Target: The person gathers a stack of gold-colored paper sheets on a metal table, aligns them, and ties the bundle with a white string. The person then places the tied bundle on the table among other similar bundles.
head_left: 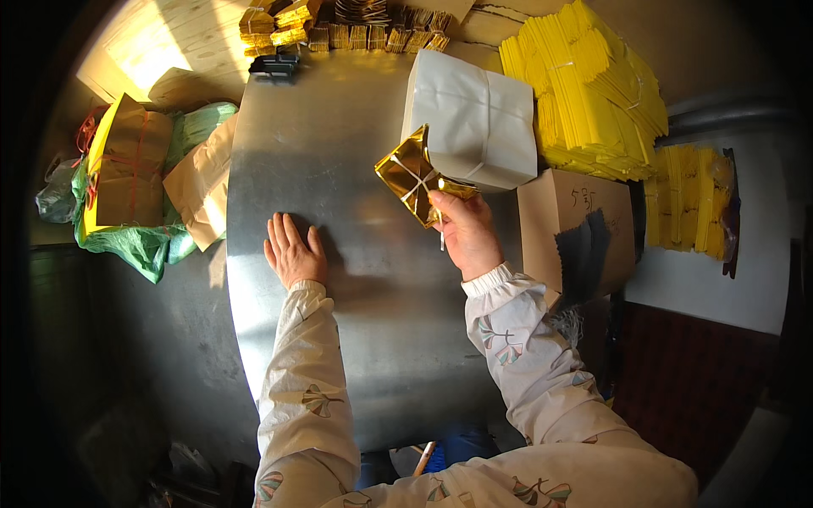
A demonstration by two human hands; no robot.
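My left hand (294, 254) rests palm down on the grey metal tabletop (373, 364), its fingers stretched out and holding nothing. In my right hand (468, 235) is a bundle of shiny gold foil paper (396, 179), crossed by a white tie with a loose end hanging below my fingers. I grip it by its lower right part, raised in front of a tall white paper stack (453, 102) that is bound with a band. My fingertips are partly hidden by the foil.
Banded gold foil bundles (360, 36) line the far edge beside a small black object (274, 68). Yellow paper stacks (584, 93) rise at the far right above a cardboard box (542, 212). On the left, brown paper bundles (131, 161) lie on green plastic (135, 245).
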